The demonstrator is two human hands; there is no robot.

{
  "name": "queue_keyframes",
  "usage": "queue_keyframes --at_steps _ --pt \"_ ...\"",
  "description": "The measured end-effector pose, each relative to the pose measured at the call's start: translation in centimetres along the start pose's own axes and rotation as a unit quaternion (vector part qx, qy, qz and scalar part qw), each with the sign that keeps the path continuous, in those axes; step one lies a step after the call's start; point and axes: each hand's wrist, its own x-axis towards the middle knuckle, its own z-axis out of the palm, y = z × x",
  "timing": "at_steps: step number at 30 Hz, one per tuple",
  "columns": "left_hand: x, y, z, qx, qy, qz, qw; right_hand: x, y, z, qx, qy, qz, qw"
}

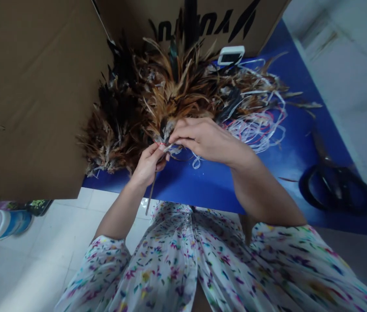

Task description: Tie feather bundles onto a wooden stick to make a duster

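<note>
My left hand point(151, 162) is closed around a thin stick point(151, 193), whose lower end points down past the table edge. At the top of the stick, brown and black feathers point(170, 95) fan out, and a bit of red string point(160, 143) shows by my left thumb. My right hand point(201, 136) is pinched at the feathers' fluffy grey base, just right of the left fingertips. Pale strands show beneath its fingers; whether it grips a feather or string cannot be made out. A tangle of white and pink plastic string point(258, 130) lies right of my right hand.
More feathers point(105, 134) are heaped at left, and loose ones point(261, 82) at right. Black-handled scissors point(338, 188) rest on the blue table point(196, 186). A small white device point(231, 56) stands near a printed cardboard box point(251, 34); a large cardboard panel point(30, 95) borders the left.
</note>
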Motion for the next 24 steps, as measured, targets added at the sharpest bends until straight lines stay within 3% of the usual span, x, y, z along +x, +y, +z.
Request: queue_keyframes --at_steps 10,24 --pt "0.4 -0.5 1.1 -0.009 0.041 -0.016 0.999 0.0 -0.3 0.2 -0.055 -0.048 0.039 0.997" --pt "0.6 -2.4 0.3 0.077 -0.029 0.073 0.994 0.2 -0.4 0.8 -0.088 -0.060 0.034 0.994"
